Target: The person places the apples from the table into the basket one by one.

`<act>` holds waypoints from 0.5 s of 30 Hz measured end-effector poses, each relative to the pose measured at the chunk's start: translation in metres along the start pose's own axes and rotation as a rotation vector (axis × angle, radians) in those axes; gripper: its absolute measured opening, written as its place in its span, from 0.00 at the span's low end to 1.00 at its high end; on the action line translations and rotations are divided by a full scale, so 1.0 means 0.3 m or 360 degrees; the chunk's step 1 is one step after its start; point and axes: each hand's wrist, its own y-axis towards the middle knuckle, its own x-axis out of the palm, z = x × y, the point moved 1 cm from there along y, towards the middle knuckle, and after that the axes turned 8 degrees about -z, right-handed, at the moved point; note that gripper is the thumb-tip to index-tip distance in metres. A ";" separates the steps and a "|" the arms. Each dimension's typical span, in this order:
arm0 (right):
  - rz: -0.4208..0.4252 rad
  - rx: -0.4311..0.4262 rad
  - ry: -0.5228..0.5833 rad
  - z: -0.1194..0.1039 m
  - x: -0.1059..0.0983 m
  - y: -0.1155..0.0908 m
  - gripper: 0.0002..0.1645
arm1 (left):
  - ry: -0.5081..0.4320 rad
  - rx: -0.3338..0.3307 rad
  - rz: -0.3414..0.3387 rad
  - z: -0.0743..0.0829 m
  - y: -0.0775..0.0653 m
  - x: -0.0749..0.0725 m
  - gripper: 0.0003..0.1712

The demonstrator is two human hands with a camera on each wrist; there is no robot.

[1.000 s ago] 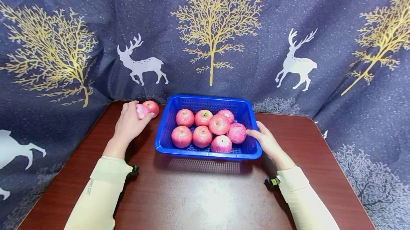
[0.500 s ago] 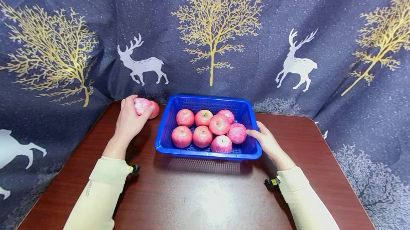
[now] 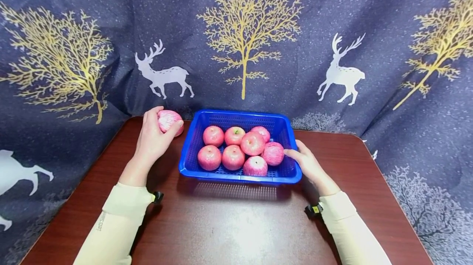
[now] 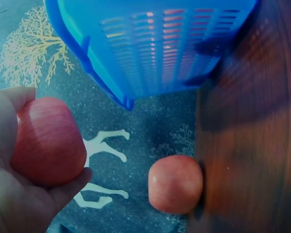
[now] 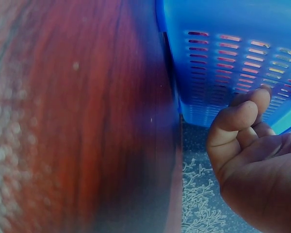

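Observation:
My left hand [image 3: 152, 138] grips a streaked pink-red apple [image 3: 168, 120] at the table's far left, thumb on one side and fingers on the other. In the left wrist view that held apple [image 4: 49, 141] is raised off the table, and a second apple [image 4: 175, 184] rests on the tabletop below, mostly hidden in the head view. A blue plastic basket [image 3: 240, 178] with several red apples [image 3: 233, 157] stands at the middle. At its right side my right hand [image 3: 311, 165] holds the rim, thumb inside and fingers curled against the slotted outer wall [image 5: 228, 63].
The basket sits on a dark red-brown wooden table [image 3: 221, 224], near its back edge. Behind hangs a dark blue cloth [image 3: 281, 68] printed with trees and deer. A black wrist camera [image 3: 314, 211] sits at the right cuff.
My left hand has lifted the streaked apple up and slightly right, so it now covers most of the apple behind it. The right hand and the basket have stayed put.

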 end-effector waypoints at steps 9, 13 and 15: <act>0.0001 -0.0005 -0.0024 0.001 0.001 0.001 0.32 | -0.0063 0.0124 -0.0023 0.047 -0.015 -0.002 0.46; 0.0000 0.0005 -0.0025 0.004 0.000 0.002 0.32 | -0.0094 0.0177 -0.0067 0.068 -0.022 0.000 0.45; 0.0003 0.0007 -0.0026 0.004 0.000 0.001 0.32 | -0.0095 0.0199 -0.0096 0.074 -0.025 0.003 0.45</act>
